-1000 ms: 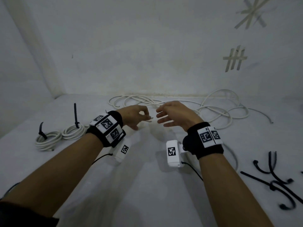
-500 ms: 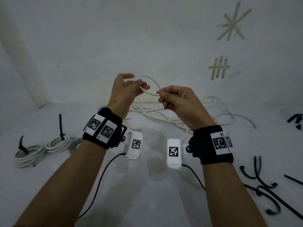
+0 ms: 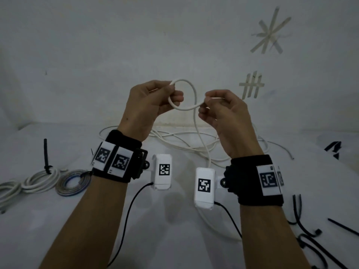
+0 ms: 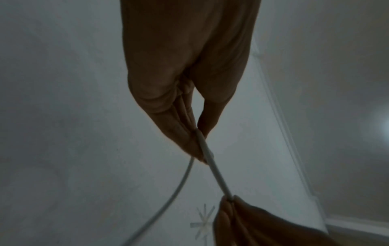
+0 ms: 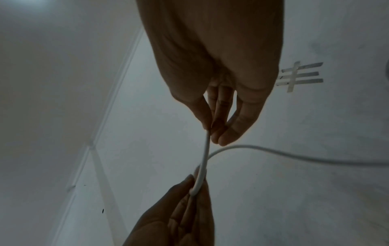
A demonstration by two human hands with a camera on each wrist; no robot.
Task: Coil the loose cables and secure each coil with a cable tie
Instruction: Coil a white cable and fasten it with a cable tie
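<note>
Head view: both hands are raised at frame centre above the surface [image 3: 174, 239]. The left hand [image 3: 147, 105] pinches the white cable [image 3: 195, 98] in a closed grip near the cable's end, and a single loop curves above and to the right of its fingers. The right hand [image 3: 225, 111] pinches the same cable where the loop closes, just right of the crossing. From the crossing the cable hangs down between the wrists to a loose tangle [image 3: 184, 138] lying on the surface at mid-frame. Three tied coils [image 3: 48, 181] lie at lower left; black ties [image 3: 310, 237] lie at lower right.

Left wrist view: the left hand [image 4: 185, 83] fills the upper centre, thumb and fingers closed on the cable [image 4: 214, 173], which runs down and right to the fingertips of the right hand [image 4: 252, 223] at the lower edge. A second strand curves off toward lower left.

Right wrist view: the right hand [image 5: 221, 74] at upper centre pinches the cable [image 5: 205, 159] at its fingertips. The cable drops to the left hand [image 5: 179, 216] at the bottom, which is closed on it. Another strand sweeps to the right edge.
</note>
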